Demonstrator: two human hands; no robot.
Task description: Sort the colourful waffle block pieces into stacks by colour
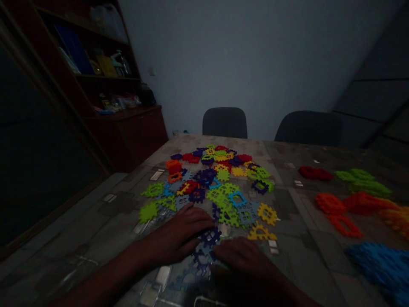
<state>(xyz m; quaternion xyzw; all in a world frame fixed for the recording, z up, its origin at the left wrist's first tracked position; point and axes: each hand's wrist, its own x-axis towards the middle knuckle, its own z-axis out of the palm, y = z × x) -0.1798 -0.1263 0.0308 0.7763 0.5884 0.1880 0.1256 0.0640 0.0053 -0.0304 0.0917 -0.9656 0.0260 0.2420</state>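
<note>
pieces of notched plastic lay in a loose, mixed spread down the middle of the table, probably left flat and overlapping so that many colours were in reach at once. the left hand rested palm down at the near edge of that spread, its fingers stretched forward and slightly apart, the thumb away from them, with nothing seen in its hold. its fingertips were just beside a purple piece, which lay between the two hands, a spot that likely suited either one. the right hand was low over the near side, fingers pointing in toward the same piece; its underside was in deep shadow, so whether it gripped anything could not be made out.

to the right, well apart from the mixed spread, pieces lay grouped mostly by colour: red pieces farthest left, green pieces beside them, orange pieces nearer, and a blurred blue heap closest to the person. the gap around these groups seemed meant to keep colours from mingling. yellow pieces sat at the spread's right fringe, beyond the right hand and touched by neither hand.
</note>
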